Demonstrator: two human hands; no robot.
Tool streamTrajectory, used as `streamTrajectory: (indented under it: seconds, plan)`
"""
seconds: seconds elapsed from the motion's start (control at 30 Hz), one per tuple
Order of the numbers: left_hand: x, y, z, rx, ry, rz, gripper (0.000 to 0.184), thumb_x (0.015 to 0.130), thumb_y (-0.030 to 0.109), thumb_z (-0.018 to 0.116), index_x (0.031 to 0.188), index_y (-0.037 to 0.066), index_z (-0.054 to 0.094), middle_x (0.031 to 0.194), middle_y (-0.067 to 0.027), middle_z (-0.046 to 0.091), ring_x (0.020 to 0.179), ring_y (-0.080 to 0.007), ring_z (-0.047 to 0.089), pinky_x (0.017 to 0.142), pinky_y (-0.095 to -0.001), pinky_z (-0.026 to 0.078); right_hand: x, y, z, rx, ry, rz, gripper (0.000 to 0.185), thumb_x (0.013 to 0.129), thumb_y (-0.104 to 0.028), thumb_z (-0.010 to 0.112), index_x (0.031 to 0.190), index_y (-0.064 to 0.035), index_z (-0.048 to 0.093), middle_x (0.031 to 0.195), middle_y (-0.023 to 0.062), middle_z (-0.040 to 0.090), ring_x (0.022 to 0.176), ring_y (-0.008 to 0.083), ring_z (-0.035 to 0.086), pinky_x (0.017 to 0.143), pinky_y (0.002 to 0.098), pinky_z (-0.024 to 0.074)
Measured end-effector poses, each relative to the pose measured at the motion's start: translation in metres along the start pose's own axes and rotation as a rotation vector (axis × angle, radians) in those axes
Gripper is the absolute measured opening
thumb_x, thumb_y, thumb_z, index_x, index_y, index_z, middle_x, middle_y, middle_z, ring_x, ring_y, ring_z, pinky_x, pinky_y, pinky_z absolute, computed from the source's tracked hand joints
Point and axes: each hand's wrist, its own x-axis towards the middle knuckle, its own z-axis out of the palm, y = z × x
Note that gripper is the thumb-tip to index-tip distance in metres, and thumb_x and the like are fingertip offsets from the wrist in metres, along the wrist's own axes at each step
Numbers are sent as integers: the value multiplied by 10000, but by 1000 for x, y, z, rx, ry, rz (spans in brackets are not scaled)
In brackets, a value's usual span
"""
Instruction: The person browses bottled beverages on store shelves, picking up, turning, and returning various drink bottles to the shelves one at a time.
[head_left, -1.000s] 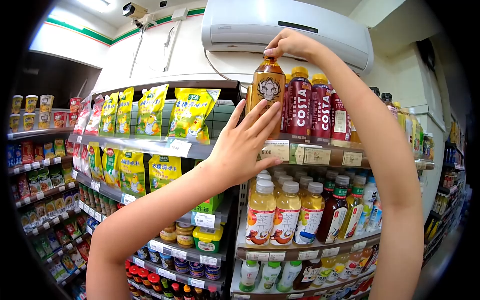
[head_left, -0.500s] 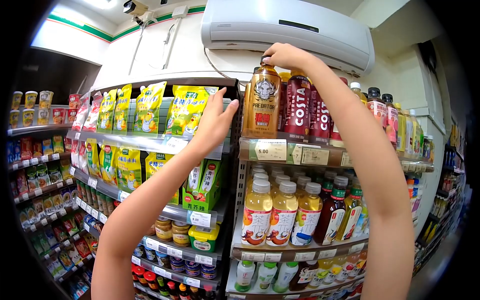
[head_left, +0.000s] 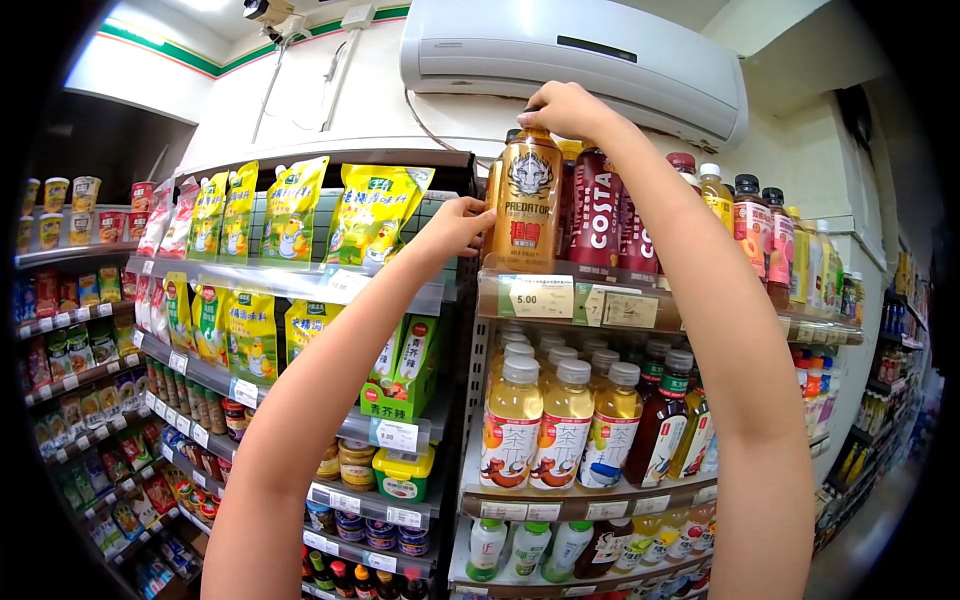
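A gold Predator drink bottle (head_left: 528, 205) stands upright at the left front of the upper drinks shelf. My right hand (head_left: 568, 108) reaches over from above with its fingers closed around the bottle's dark cap. My left hand (head_left: 458, 228) is at the bottle's left side, fingers apart and slightly bent, the fingertips at or against the gold bottles. Another gold bottle shows partly behind the front one. Dark red Costa bottles (head_left: 596, 215) stand just to the right, partly covered by my right forearm.
Yellow seasoning pouches (head_left: 375, 215) line the shelf at left. A price tag (head_left: 541, 296) is on the shelf edge below the gold bottle. Tea bottles (head_left: 565, 430) fill the lower shelf. An air conditioner (head_left: 560, 60) hangs close above my right hand.
My left hand has moved from beside the yellow pouch, right and slightly down, to the gold bottle's side, its fingers now more bent. My right hand stays on the cap.
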Motion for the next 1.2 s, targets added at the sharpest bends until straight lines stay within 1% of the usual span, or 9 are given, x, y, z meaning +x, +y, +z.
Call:
streamTrajectory:
  seconds: [0.07,0.17,0.37,0.47,0.57,0.77,1.07,1.17,1.2]
  plan:
    - [-2,-2,1,-21,-6,7,414,968,334,513,1301,89,493,1119,-16,611,939,-102,592,769,-271,475,3,4,3,21,17,-21,372,840,-412,669,1097,-147,712,1096,131,682,1046,302,634,926,435,480]
    - [-6,-3,3,-78,-9,74,489,977,331,520,1336,10,436,1066,-86,609,870,-156,600,777,-321,525,5,3,4,65,16,-45,355,840,-403,670,1080,-147,719,1076,136,687,1018,297,645,904,430,492]
    - [-3,-6,3,-78,-19,85,480,988,334,496,1343,17,428,1084,-73,608,881,-142,598,781,-320,520,5,-2,2,81,16,-73,381,847,-411,664,1083,-117,713,1070,160,683,1007,300,648,883,432,500]
    - [-9,0,5,-45,-5,39,383,983,276,458,1315,84,468,1147,-24,615,959,-100,591,780,-271,469,4,-8,0,-18,12,1,400,853,-425,657,1089,-105,706,1079,166,677,1021,314,641,888,442,498]
    - [-1,-9,4,-93,-42,92,480,992,336,486,1341,12,422,1098,-78,606,927,-150,604,799,-324,517,1,-11,-2,-79,17,40,411,854,-432,656,1095,-103,700,1089,163,674,1034,324,635,896,450,495]
    - [-3,-9,6,-40,-33,123,469,1005,350,455,1309,-6,429,1101,-94,606,953,-152,600,795,-325,520,0,-8,-2,-50,13,20,379,852,-425,657,1077,-125,714,1089,154,677,1040,324,634,905,448,492]
    - [-1,-9,8,6,-29,162,445,1020,342,415,1263,-30,440,997,-90,602,854,-143,581,748,-311,516,0,-4,-1,-7,20,-17,379,840,-412,669,1091,-131,711,1081,162,679,1043,315,634,904,420,494]
    - [-2,-9,8,-31,-24,171,450,1019,349,414,1251,-36,443,987,-88,600,850,-139,583,747,-307,515,-7,-2,-4,20,2,-64,412,870,-399,634,1111,-70,693,1088,174,678,1039,327,636,925,410,479]
    - [-2,-10,7,-29,-37,164,453,1018,354,416,1253,-32,443,992,-87,602,853,-140,584,749,-310,516,-10,-2,-5,18,4,-73,423,872,-408,629,1117,-69,689,1096,175,675,1047,327,633,931,411,476]
